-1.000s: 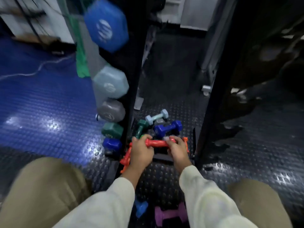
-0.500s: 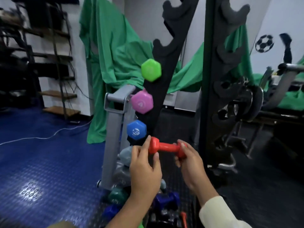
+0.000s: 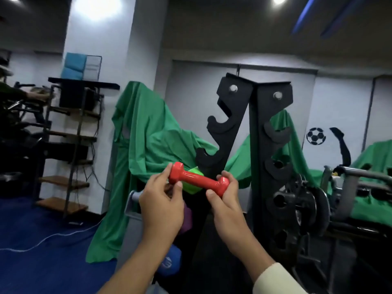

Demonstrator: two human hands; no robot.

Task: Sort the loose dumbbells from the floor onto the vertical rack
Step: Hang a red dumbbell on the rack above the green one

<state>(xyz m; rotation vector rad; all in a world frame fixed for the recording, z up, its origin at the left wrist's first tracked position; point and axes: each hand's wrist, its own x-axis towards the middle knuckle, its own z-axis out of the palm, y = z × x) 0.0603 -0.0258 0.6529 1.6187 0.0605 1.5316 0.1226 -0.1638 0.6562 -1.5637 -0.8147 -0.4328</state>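
- A person's two bare hands hold a small red dumbbell (image 3: 198,181) up in front of a tall black vertical rack (image 3: 254,132).
- The left hand (image 3: 162,205) pinches the dumbbell's left head between thumb and curled fingers.
- The right hand (image 3: 228,200) wraps its fingers round the right head, with the thumb lying across the near side.
- The dumbbell is tilted, its left end higher than its right, and it touches no part of the rack.
- The rack has two black uprights meeting at the top, each with hooked cradles down its length; the upper cradles in sight hold nothing.
- Just behind the red dumbbell, a lime green dumbbell (image 3: 194,181) sits on the rack's left upright, mostly hidden.
- Lower on the same upright a purple dumbbell (image 3: 187,217) shows past the left hand, and below it a blue dumbbell (image 3: 169,262) beside the left forearm.
- A cream sleeve (image 3: 277,281) covers the right forearm near the bottom edge.
- A green cloth (image 3: 148,132) hangs behind the rack over a grey frame.
- To the left stands a dark shelving unit (image 3: 70,145) on a blue floor (image 3: 42,251), where a white cable (image 3: 57,236) trails.
- On the white wall to the right is a football sticker (image 3: 315,136).
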